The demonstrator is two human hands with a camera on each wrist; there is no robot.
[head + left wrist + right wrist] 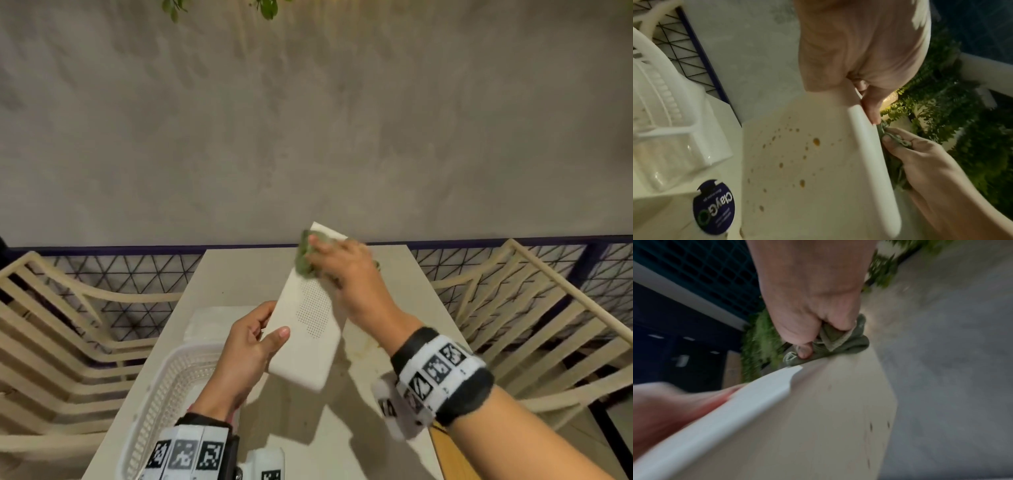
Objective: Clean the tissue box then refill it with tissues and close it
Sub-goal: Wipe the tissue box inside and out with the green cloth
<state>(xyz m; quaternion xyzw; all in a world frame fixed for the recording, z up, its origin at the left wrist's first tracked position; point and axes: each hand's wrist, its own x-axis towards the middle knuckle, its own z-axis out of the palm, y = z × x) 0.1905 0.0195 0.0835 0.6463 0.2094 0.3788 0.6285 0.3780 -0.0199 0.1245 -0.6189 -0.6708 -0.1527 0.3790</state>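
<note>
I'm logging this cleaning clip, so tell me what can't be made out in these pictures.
- Box opening: faces away in the head view; whether tissues are inside is hidden.
- Cloth: mostly under the right hand in the head view; blurred in the right wrist view.
- Basket: partly behind the left hand, cut by the bottom edge; contents unclear.
- Round label: small print unreadable in the left wrist view.

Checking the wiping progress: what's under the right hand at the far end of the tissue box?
A bunched green cloth pressed on the tissue box by the right hand; the surface beneath is hidden.
</note>
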